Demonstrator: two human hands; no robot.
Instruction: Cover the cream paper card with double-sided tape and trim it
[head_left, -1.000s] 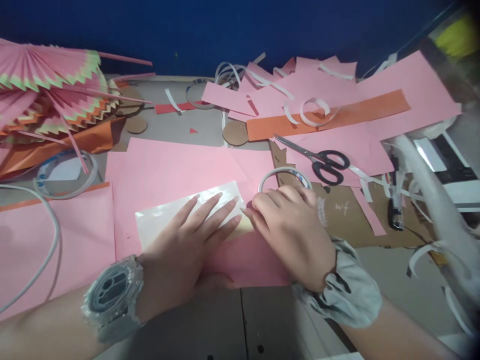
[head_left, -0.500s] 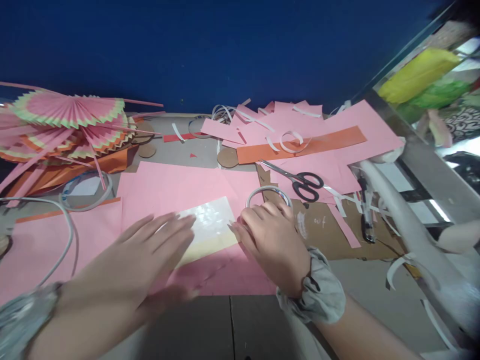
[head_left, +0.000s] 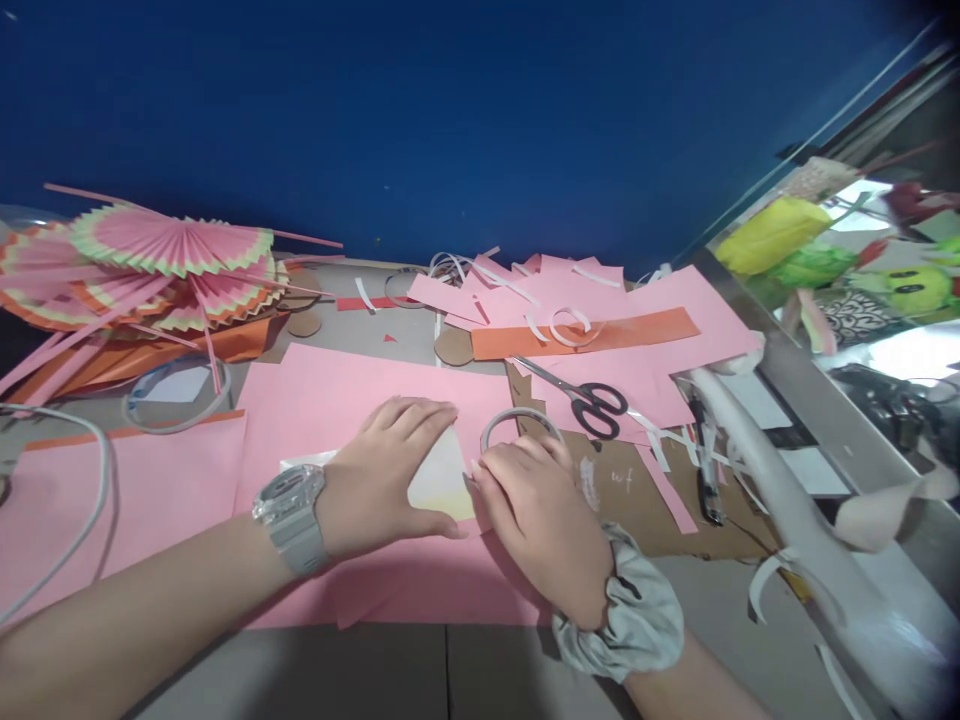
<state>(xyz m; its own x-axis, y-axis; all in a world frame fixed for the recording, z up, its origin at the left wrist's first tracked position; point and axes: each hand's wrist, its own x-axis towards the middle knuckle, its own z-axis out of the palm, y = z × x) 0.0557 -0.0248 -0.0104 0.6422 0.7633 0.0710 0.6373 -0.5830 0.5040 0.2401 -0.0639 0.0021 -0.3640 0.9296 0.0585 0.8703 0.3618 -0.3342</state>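
Note:
My left hand [head_left: 375, 480], with a clear watch on its wrist, lies flat with thumb and fingers apart. It rests on a white and pale-yellow rectangular piece [head_left: 444, 485], covering much of it. Pink paper sheets [head_left: 337, 390] lie beneath that piece. At its right end, my right hand [head_left: 536, 520] is closed around a roll of tape [head_left: 517, 415], whose upper rim shows behind the knuckles. The fingertips near the piece's edge are partly hidden. A grey scrunchie circles my right wrist.
Black-handled scissors [head_left: 600, 405] lie beyond my right hand, near an orange strip [head_left: 645, 332] and pink scraps. A cutter knife [head_left: 706, 480] is farther right on cardboard [head_left: 630, 510]. Pleated paper fans [head_left: 180, 245] are piled at left, with another tape ring [head_left: 180, 425] and a white cable [head_left: 97, 510].
My left hand has moved right and turned across the piece, thumb now spread. My right hand stays at the tape roll. The view has shifted slightly.

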